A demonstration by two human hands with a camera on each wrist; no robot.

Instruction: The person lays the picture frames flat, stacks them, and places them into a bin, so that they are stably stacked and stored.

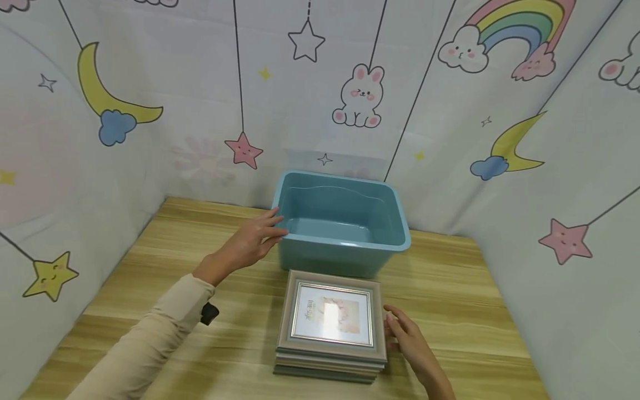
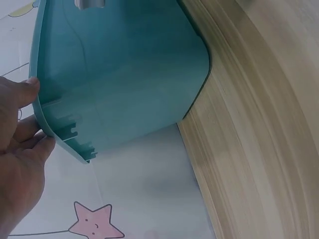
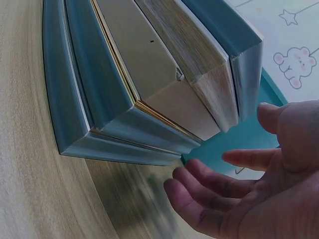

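Note:
A blue plastic bin (image 1: 345, 244) stands upright at the back of the table, and I see no contents in it. My left hand (image 1: 252, 239) holds the rim at its front left corner, with thumb and fingertips against the edge in the left wrist view. In front of the bin lies a stack of several picture frames (image 1: 332, 353), the top one face up with a printed insert under glass. My right hand (image 1: 407, 339) is beside the stack's right side, fingers loosely bent. A gap shows between that hand and the frames (image 3: 164, 99) in the right wrist view.
The wood-grain table (image 1: 450, 311) extends to both sides of the bin and stack. Printed fabric walls (image 1: 200, 111) with stars, moons and rabbits enclose its back and sides. A small black object (image 1: 209, 314) sits at my left wrist.

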